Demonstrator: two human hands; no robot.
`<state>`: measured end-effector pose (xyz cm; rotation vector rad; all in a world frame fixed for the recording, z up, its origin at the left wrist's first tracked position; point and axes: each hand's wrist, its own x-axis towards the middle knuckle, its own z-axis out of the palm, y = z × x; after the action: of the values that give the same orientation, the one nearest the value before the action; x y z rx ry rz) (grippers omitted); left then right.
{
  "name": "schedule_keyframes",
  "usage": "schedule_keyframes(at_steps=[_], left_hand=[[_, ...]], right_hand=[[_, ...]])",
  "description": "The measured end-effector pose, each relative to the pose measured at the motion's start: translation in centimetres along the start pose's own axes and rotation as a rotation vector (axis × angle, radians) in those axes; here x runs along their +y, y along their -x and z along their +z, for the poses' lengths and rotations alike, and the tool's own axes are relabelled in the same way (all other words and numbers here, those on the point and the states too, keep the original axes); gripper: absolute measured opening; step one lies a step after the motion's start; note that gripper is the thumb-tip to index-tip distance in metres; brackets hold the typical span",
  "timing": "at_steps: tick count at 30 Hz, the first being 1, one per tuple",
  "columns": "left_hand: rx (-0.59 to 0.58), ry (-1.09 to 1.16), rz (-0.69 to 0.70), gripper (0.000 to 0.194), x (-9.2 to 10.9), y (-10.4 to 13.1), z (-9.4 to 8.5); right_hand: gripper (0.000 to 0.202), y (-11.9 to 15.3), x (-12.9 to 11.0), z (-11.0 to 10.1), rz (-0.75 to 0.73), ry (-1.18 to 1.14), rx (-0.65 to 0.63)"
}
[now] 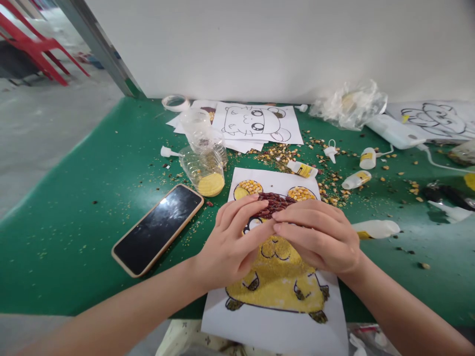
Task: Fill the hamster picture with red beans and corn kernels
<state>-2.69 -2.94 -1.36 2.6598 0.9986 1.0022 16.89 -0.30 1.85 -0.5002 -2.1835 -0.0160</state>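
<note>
1. Seed pic (274,294): in front of me, overhanging bench (74,267) edge, prob. for reach.
2. L hand (233,244) + R hand (321,237) half-curled over dk red beans (272,200), prob. steadying; can't tell if pinching any.
3. Phone (158,230) left, prob. out of my way.

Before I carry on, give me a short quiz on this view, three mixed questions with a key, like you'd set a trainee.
1. What covers the top of the head on the cartoon animal picture?
2. True or false: the smartphone lies nearer the left hand than the right hand.
3. Where is the clear plastic cup that holds fine yellow grain?
(a) Beyond the smartphone's far end
(b) Right of the right hand
(c) Under the left hand

Key:
1. Dark red beans
2. True
3. (a)
</note>
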Motion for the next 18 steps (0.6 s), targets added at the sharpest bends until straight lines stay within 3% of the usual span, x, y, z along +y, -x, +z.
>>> schedule_keyframes(at_steps=[14, 18], left_hand=[[-0.043, 0.078, -0.025, 0.055, 0.12, -0.13, -0.04], [-0.043, 0.031, -0.026, 0.055, 0.04, -0.14, 0.0]], right_hand=[[0.013, 0.16, 0.03, 0.05, -0.005, 0.012, 0.027], [0.011, 0.14, 0.01, 0.26, 0.054, -0.034, 0.035]])
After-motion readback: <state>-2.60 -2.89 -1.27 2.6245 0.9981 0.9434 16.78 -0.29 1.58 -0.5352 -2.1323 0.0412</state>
